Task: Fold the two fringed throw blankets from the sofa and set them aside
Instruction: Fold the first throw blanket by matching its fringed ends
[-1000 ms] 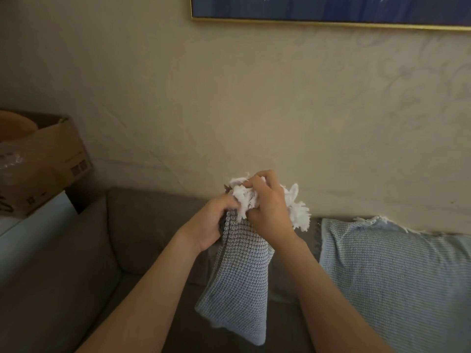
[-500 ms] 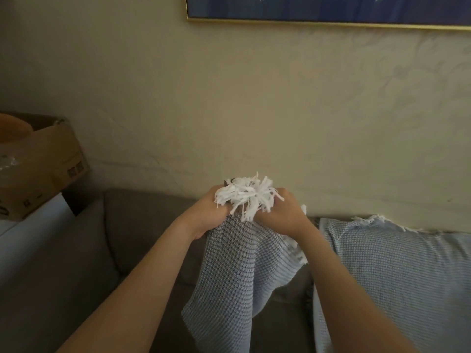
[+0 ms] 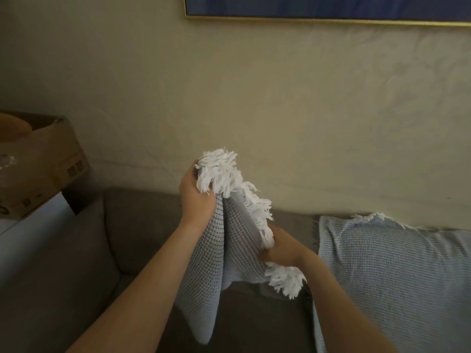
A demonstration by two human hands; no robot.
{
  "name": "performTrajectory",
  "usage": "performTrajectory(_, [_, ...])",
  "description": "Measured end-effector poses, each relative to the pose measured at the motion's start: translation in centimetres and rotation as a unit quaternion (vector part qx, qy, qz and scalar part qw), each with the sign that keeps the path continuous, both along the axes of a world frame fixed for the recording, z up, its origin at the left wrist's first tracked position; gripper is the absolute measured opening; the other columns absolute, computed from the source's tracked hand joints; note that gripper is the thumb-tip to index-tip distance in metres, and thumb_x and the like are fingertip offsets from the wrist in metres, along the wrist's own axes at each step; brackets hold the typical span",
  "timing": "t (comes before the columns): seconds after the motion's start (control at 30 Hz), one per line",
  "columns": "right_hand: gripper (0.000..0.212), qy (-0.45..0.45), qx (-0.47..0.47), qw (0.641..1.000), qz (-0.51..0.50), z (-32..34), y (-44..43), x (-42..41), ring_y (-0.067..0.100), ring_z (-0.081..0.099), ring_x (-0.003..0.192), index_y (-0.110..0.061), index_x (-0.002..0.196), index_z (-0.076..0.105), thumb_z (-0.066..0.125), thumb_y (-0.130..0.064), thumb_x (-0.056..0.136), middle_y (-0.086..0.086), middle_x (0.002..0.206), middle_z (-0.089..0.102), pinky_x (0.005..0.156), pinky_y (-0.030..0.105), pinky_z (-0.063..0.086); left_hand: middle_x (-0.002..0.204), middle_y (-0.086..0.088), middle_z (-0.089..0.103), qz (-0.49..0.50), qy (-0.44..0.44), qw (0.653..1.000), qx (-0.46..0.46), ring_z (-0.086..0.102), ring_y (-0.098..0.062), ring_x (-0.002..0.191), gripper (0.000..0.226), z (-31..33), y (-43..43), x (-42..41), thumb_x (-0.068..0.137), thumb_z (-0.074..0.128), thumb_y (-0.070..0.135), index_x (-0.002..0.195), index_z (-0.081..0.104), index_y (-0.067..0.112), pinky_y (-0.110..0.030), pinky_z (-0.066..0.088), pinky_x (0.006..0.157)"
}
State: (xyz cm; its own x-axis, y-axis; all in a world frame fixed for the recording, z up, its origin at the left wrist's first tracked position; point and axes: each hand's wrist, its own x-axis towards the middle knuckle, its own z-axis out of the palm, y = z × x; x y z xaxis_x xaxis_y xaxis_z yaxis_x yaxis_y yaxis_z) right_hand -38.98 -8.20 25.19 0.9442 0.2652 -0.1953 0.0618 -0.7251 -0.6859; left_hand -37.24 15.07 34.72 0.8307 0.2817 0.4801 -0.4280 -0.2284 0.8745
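Above the grey sofa [image 3: 142, 225], the left hand [image 3: 197, 200] grips the held blanket [image 3: 211, 250] at its upper fringed edge while the right hand [image 3: 283, 250] pinches the lower fringe, the second blanket [image 3: 395, 271] draped just right.

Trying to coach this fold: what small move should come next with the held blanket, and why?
Probably draw the right hand rightward along the fringed edge until it pulls taut. The left hand grips that edge bunched up high, the right hand holds it lower, and the blanket hangs crumpled between them.
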Motion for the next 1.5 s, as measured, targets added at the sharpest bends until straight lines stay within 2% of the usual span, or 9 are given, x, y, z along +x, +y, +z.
performTrajectory(0.13, [0.017,0.040,-0.083,0.995,-0.027,0.2,-0.1,0.2,0.008,0.062,0.075,-0.019,0.086,0.064,0.078,-0.027,0.080,-0.001,0.092,0.070,0.068,0.029,0.054,0.114,0.017,0.069,0.059,0.005,0.996,-0.060,0.067,0.003,0.109,0.048,0.1,0.8,0.3,0.096,0.056,-0.011,0.120,0.063,0.029,-0.027,0.054,0.104])
performTrajectory(0.23, [0.034,0.009,-0.088,0.992,-0.089,0.0,-0.7,0.5,0.010,0.048,0.060,-0.016,0.065,0.047,0.069,-0.021,0.091,0.000,0.068,0.053,0.057,0.030,0.038,0.110,0.021,0.067,0.083,0.002,0.993,-0.078,0.065,0.012,0.104,0.059,0.0,1.9,0.5,0.094,0.054,-0.016,0.112,0.060,0.040,-0.024,0.053,0.102])
performTrajectory(0.4, [0.032,-0.134,-0.032,0.974,-0.178,1.0,-0.7,0.8,0.041,0.069,0.102,-0.013,0.107,0.065,0.052,-0.032,0.086,0.013,0.106,0.075,0.080,0.044,0.055,0.109,0.009,0.070,0.143,-0.008,0.989,-0.030,0.068,-0.010,0.105,0.034,-1.1,2.7,1.3,0.094,0.061,-0.004,0.118,0.067,0.020,-0.034,0.056,0.099])
performTrajectory(0.5, [0.016,-0.194,0.008,0.957,-0.215,2.3,-0.7,0.7,0.021,0.070,0.080,-0.021,0.097,0.066,0.069,-0.027,0.083,0.001,0.086,0.076,0.069,0.036,0.053,0.113,-0.002,0.069,0.177,0.030,0.983,-0.024,0.065,-0.020,0.108,0.036,-2.3,3.0,1.6,0.089,0.064,-0.008,0.121,0.069,0.008,-0.035,0.052,0.096])
performTrajectory(0.63, [0.024,-0.067,-0.043,0.995,-0.060,3.7,-2.3,0.9,0.000,0.060,0.059,-0.011,0.077,0.071,0.080,-0.033,0.073,0.002,0.071,0.075,0.061,0.034,0.055,0.115,-0.015,0.073,0.224,0.106,0.969,-0.020,0.066,-0.029,0.106,0.022,-3.6,3.8,1.7,0.096,0.063,-0.002,0.117,0.071,0.001,-0.039,0.051,0.092])
performTrajectory(1.03, [0.039,-0.007,-0.267,0.964,0.003,2.1,-2.1,1.2,0.035,0.061,0.125,-0.006,0.131,0.055,0.065,-0.016,0.095,0.015,0.136,0.062,0.094,0.036,0.050,0.100,-0.016,0.077,0.233,0.114,0.966,-0.004,0.071,-0.035,0.095,0.018,-6.4,3.2,1.4,0.089,0.065,-0.005,0.101,0.075,0.004,-0.041,0.055,0.085])
performTrajectory(1.27, [0.031,-0.147,-0.202,0.950,-0.185,1.4,-0.4,-0.3,0.036,0.071,0.097,-0.019,0.113,0.065,0.055,-0.038,0.091,0.007,0.103,0.074,0.080,0.040,0.056,0.121,-0.007,0.075,0.166,0.170,0.971,-0.009,0.068,-0.024,0.112,0.031,-7.6,4.3,1.3,0.098,0.063,0.004,0.126,0.072,0.014,-0.042,0.055,0.102])
performTrajectory(1.37, [0.040,-0.026,-0.078,0.996,0.031,2.1,0.3,-0.2,0.018,0.074,0.090,-0.024,0.097,0.075,0.066,-0.060,0.083,-0.008,0.088,0.075,0.080,0.032,0.056,0.125,-0.009,0.073,0.168,0.215,0.961,-0.035,0.067,-0.028,0.112,0.028,-8.0,4.8,1.5,0.102,0.059,0.009,0.127,0.071,0.013,-0.041,0.054,0.099])
performTrajectory(1.5, [0.049,0.041,-0.199,0.973,0.113,3.9,0.1,0.0,0.011,0.073,0.095,-0.031,0.107,0.076,0.089,-0.059,0.068,-0.012,0.101,0.078,0.090,0.034,0.059,0.129,-0.018,0.071,0.181,0.243,0.951,-0.063,0.066,-0.038,0.122,0.035,-8.9,5.7,1.7,0.098,0.059,0.000,0.131,0.069,0.007,-0.043,0.054,0.103])
